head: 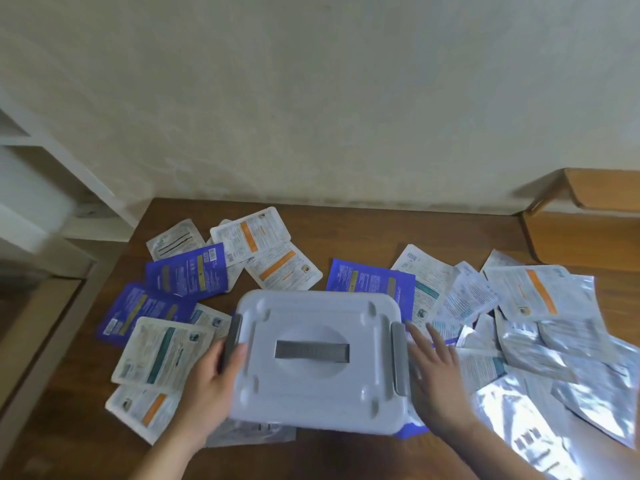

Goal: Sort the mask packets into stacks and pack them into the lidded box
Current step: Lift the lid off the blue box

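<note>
A white lidded box (311, 393) with a grey handle strip and grey side latches stands closed in the middle of the brown table (363, 230), resting on some packets. My left hand (211, 379) grips its left side, thumb on the lid by the left latch (231, 336). My right hand (433, 368) lies flat with fingers spread against the right latch (400, 358). Mask packets lie scattered all around: purple ones (187, 271) at the left and behind the box (370, 277), white ones with orange stripes (249, 233), teal-striped ones (162, 351), and silver ones (568, 344) at the right.
A white shelf unit (41, 188) stands at the left beyond the table. A light wooden piece of furniture (588, 216) sits at the right against the pale wall. The table's far strip along the wall holds no packets.
</note>
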`<move>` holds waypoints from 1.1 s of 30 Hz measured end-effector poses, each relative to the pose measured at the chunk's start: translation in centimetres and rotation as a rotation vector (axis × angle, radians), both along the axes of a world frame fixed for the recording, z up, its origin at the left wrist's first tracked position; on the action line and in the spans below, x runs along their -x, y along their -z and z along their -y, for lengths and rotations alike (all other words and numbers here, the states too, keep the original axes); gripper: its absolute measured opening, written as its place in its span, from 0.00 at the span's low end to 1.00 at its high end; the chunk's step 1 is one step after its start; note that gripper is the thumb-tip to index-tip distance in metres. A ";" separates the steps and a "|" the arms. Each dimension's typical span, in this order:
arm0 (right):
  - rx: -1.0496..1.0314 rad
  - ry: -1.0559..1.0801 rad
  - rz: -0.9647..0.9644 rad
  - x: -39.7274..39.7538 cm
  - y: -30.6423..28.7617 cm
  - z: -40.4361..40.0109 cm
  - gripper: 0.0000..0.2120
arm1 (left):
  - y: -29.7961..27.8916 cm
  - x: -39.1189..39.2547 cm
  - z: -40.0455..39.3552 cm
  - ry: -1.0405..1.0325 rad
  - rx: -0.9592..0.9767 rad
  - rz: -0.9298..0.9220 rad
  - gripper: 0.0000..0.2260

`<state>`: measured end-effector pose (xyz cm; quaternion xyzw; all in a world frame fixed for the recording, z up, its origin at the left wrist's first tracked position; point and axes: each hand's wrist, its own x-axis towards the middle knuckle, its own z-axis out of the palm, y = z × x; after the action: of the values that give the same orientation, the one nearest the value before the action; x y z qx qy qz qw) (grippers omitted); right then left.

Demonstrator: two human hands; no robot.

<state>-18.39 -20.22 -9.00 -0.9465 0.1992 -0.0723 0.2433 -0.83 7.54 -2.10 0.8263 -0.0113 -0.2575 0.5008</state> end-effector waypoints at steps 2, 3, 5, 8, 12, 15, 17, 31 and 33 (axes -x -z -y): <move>0.197 -0.116 -0.343 -1.2 2.1 0.4 0.33 | 0.0 0.1 -0.3 -0.015 -0.007 0.006 0.09; 0.232 -0.142 -0.423 -1.5 3.2 0.5 0.37 | 0.1 0.1 -0.5 -0.020 -0.017 0.011 0.07; 0.250 -0.174 -0.517 -2.0 4.4 0.6 0.40 | 0.3 -0.1 -0.8 -0.012 -0.042 0.009 0.05; 0.266 -0.221 -0.561 -2.0 4.9 1.1 0.40 | 0.7 0.0 -0.9 -0.015 -0.033 -0.007 0.05; 0.301 -0.183 -0.571 -2.6 4.9 2.8 0.36 | 0.5 0.5 0.0 0.023 0.010 0.000 0.05; 0.311 -0.097 -0.553 -3.9 4.6 5.4 0.37 | 0.3 0.9 1.0 0.068 0.016 0.003 0.06; 0.256 -0.016 -0.610 -4.9 4.1 7.5 0.36 | 0.3 1.1 1.6 0.113 0.006 0.014 0.05; -0.950 0.270 0.000 1.2 -8.0 3.6 0.16 | -0.1 -9.0 17.4 0.811 0.014 -0.016 0.10; -0.950 0.288 0.012 1.3 -7.2 2.5 0.25 | -0.1 -10.4 20.3 0.749 0.009 0.074 0.08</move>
<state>-19.69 -22.67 -1.84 -0.6934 0.3374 -0.0116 0.6365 9.53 -12.79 -2.02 0.7715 -0.3318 -0.3927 0.3748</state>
